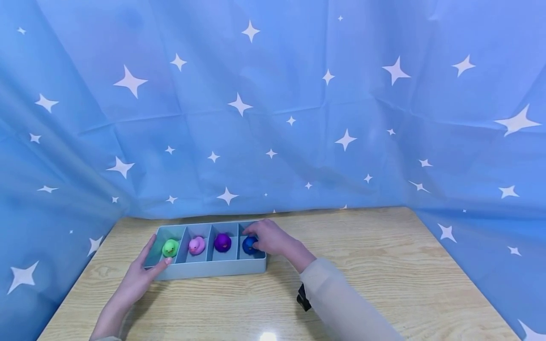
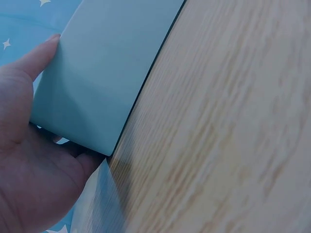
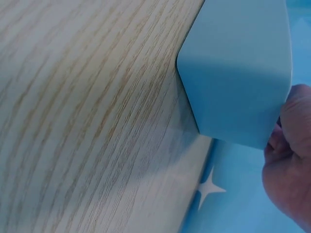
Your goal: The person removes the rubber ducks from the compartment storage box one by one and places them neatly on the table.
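Note:
A light blue box (image 1: 209,270) with a row of compartments stands on the table. Inside, from left to right, sit a green rubber duck (image 1: 169,248), a pink rubber duck (image 1: 196,246), a purple rubber duck (image 1: 222,242) and a blue rubber duck (image 1: 249,245), one per compartment. My left hand (image 1: 139,273) grips the box's left end, thumb on the front rim and fingers along the end wall. Over the right end, my right hand (image 1: 269,237) reaches into the last compartment, thumb and fingers about the blue duck. The box wall hides this duck in the right wrist view.
The wooden table (image 1: 375,265) extends to the right and in front of the box. A blue curtain (image 1: 294,166) with white stars hangs close behind the box and along both sides. A black object (image 1: 303,298) shows beneath my right sleeve.

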{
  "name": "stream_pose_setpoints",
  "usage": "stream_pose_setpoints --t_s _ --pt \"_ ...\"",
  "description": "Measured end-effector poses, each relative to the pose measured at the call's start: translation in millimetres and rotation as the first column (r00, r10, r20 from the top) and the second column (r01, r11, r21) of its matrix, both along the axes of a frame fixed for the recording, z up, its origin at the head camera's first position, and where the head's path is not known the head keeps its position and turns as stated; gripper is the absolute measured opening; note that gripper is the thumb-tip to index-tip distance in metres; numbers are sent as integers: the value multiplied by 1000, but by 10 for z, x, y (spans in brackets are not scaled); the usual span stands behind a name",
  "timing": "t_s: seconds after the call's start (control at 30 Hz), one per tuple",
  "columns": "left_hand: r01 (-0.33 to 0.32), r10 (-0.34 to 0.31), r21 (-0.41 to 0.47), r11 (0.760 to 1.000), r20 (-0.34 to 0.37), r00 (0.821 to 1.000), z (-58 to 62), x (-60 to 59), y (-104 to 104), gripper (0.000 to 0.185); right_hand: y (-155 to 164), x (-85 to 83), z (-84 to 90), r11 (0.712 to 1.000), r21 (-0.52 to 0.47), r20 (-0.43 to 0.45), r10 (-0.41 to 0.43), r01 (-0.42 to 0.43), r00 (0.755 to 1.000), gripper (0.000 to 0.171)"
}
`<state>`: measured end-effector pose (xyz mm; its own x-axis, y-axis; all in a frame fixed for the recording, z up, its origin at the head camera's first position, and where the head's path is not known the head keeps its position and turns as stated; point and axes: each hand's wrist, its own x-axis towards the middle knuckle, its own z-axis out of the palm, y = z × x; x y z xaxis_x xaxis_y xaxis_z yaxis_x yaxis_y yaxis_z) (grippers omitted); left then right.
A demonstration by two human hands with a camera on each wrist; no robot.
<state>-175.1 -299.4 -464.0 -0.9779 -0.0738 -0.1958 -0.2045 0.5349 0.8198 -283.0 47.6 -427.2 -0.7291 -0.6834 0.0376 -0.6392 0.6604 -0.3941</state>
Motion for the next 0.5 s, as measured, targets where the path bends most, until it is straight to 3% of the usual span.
stream_pose_setpoints --t_s 0.17,0.5 --pt "-3 3 5 1000 5 1000 0 8 -15 103 -18 -12 -20 999 29 -30 25 -24 999 30" --pt "5 -5 8 1000 -1 1000 -10 11 -11 102 0 0 -18 999 14 18 34 -34 999 25"
